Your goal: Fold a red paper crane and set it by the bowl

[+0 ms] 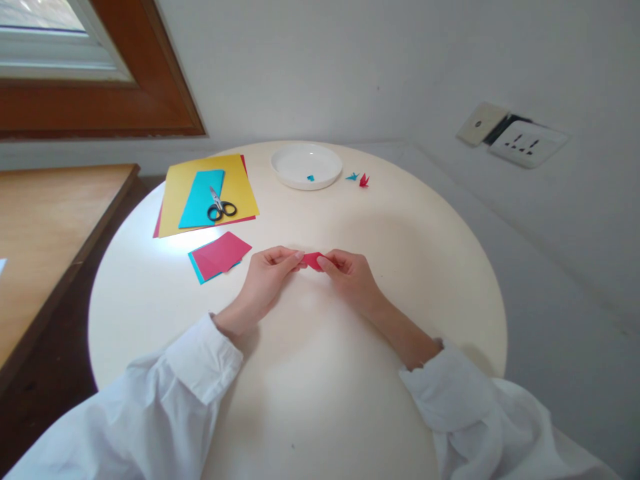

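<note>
A small folded piece of red paper point(314, 261) is pinched between both my hands just above the round cream table point(390, 227). My left hand point(270, 272) grips its left end with fingertips pressed together. My right hand point(350, 275) holds the right end, fingers curled round it. Most of the paper is hidden by my fingers. To the left of my hands lie small red and blue paper squares point(220, 256), stacked.
At the back left lie yellow, red and blue paper sheets point(207, 190) with small black-handled scissors point(220, 208) on top. A white plate point(306, 165) holds a tiny blue paper shape; small blue point(353, 177) and red point(364, 180) folded figures sit beside it. A wooden surface point(45, 233) stands left.
</note>
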`<state>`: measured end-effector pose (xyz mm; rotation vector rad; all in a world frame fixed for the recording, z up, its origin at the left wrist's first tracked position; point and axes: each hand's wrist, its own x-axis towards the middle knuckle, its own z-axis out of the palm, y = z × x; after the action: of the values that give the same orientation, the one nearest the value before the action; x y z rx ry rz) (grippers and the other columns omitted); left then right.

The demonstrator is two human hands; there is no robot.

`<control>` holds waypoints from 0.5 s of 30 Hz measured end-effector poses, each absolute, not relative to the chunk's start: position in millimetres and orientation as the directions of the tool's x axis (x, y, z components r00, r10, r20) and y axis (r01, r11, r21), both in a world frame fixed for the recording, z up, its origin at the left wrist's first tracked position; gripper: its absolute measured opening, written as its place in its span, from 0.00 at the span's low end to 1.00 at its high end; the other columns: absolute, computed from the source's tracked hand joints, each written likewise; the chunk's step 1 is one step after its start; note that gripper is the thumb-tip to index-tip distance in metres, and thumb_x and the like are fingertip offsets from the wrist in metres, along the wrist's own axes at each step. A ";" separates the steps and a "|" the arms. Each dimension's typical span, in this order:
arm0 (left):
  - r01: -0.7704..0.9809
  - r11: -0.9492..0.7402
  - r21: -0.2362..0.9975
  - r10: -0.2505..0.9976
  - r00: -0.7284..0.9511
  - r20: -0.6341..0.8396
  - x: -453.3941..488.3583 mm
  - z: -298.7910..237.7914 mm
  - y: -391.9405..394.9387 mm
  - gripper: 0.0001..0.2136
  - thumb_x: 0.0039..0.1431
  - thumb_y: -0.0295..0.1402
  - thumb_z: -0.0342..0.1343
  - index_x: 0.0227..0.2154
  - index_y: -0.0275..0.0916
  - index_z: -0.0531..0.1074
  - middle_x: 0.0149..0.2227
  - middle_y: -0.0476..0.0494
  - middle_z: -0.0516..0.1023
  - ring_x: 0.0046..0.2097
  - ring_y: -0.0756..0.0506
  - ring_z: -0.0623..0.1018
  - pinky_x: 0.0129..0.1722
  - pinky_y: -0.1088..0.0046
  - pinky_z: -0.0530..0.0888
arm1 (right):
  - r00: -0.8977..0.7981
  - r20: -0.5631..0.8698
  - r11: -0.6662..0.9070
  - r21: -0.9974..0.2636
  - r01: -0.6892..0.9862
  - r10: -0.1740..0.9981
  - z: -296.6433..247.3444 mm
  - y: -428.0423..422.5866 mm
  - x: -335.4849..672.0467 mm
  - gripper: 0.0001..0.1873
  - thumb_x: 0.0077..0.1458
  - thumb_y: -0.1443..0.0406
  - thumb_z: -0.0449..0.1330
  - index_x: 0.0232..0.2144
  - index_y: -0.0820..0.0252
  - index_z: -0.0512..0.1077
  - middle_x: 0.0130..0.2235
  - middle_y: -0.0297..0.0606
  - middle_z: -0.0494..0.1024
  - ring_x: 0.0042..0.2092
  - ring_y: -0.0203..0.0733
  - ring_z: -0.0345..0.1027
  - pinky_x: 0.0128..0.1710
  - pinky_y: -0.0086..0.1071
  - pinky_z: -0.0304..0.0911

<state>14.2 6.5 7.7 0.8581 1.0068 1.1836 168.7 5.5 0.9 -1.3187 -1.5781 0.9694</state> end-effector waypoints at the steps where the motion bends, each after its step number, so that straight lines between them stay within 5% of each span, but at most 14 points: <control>1: -0.325 0.187 0.927 0.982 0.077 -0.171 14.2 7.7 6.6 0.09 0.39 0.34 0.67 0.20 0.34 0.75 0.23 0.46 0.78 0.28 0.51 0.74 0.32 0.74 0.69 | -0.092 0.118 0.142 -0.933 0.331 0.989 0.5 6.0 169.0 0.13 0.50 0.59 0.56 0.20 0.61 0.71 0.21 0.32 0.71 0.26 0.34 0.61 0.27 0.29 0.55; 7: -0.258 0.198 0.946 0.979 0.093 -0.180 12.7 5.8 8.4 0.10 0.40 0.34 0.66 0.21 0.33 0.72 0.23 0.46 0.78 0.29 0.50 0.77 0.34 0.74 0.71 | -0.038 0.068 0.073 -0.986 0.148 0.997 -0.4 8.5 169.5 0.10 0.43 0.61 0.62 0.29 0.61 0.75 0.28 0.35 0.77 0.30 0.36 0.68 0.31 0.31 0.61; 15: -0.211 0.170 0.963 0.955 0.276 -0.108 10.4 6.0 6.4 0.14 0.46 0.35 0.64 0.33 0.38 0.66 0.25 0.49 0.79 0.29 0.49 0.79 0.34 0.71 0.73 | -0.089 0.092 0.104 -0.983 0.151 0.992 -2.2 9.4 172.2 0.15 0.42 0.58 0.64 0.33 0.59 0.74 0.19 0.27 0.69 0.22 0.31 0.60 0.24 0.29 0.56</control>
<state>10.4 6.4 6.0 1.0516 0.9118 1.0175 172.2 9.4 -2.2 -1.2081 -1.4293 1.1165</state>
